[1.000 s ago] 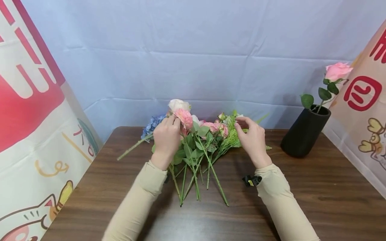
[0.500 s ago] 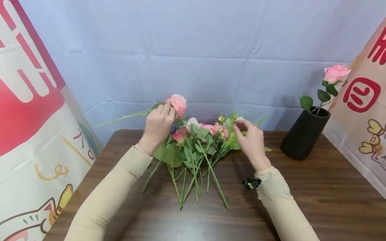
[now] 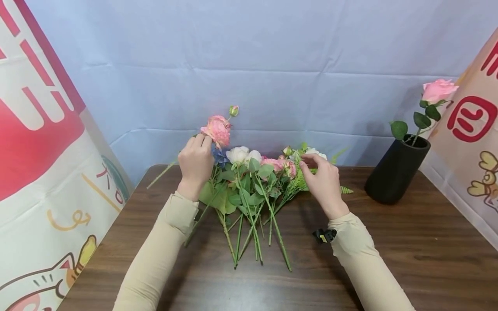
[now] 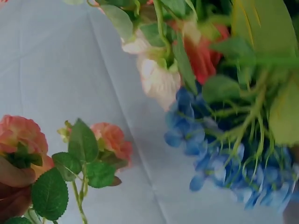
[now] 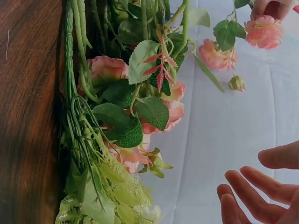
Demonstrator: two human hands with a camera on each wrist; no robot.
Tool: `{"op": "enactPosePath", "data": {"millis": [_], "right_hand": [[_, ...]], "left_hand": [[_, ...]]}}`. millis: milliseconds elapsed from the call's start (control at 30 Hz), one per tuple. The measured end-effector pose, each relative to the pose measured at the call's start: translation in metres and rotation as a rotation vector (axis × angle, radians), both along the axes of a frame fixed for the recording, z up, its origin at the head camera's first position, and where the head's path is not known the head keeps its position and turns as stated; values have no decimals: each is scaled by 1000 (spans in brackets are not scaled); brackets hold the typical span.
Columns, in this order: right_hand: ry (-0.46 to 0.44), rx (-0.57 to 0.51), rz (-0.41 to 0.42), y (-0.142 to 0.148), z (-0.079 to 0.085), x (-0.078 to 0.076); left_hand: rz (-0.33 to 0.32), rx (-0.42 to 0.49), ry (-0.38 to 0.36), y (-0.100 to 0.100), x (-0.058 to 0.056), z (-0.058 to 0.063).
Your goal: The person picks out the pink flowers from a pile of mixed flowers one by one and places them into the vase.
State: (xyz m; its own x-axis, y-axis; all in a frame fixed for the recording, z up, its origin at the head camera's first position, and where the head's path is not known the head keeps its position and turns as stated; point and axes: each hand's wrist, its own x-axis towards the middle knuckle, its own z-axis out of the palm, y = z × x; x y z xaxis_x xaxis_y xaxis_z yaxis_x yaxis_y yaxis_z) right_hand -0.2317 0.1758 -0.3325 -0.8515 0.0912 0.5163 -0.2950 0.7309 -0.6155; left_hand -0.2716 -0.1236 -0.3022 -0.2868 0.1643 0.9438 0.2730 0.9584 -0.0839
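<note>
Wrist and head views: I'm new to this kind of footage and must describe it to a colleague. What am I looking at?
No machine here: these are a person's left hand and right hand, both bare. The head view comes from a camera worn on the head, looking forward and down. The other two come from a camera on each wrist; the right one appears sideways, with the table along its left edge. On the table lies a pile of flowers, pink, white and blue, with greenery. The left hand pinches a pink spray. The right hand, near the greenery, holds nothing. Off to the right stands a black vase with a pink rose in it.
</note>
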Motion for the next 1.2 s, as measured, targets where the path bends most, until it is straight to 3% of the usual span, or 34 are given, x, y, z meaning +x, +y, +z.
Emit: {"op": "enactPosePath", "data": {"millis": [333,767,1200], "right_hand": [[-1,-1,8,-5,1,-1],[1,-24,12,-12,6,3],[26,-41,76,-30,13,5]], "left_hand": [[-45,166,-13,11,11,-2],[-153,358,-1,20,22,14],[-265,562,1,21,33,33]]}}
